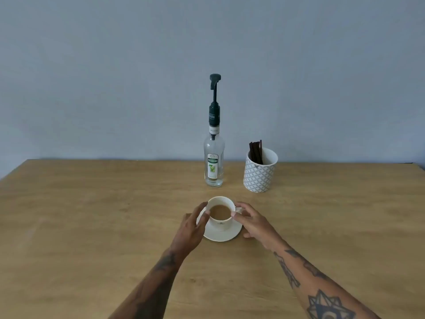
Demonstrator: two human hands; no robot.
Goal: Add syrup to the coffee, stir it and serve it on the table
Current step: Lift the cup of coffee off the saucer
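Lighting soft, even, moderately bright; shadows faint on the tabletop. No glare. Overall slight softness; wide-angle bowing at far tabletop edge.

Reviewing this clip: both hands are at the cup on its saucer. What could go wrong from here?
1. The coffee cup is fairly full and sits loose on the saucer; lifting or sliding it may slop coffee.
2. The left hand and right hand only touch its sides, so the grip looks light.
3. The syrup bottle is tall with a raised pump; a sideways press might tip it.

Cup handle hidden under right hand; bottle label small print unreadable.
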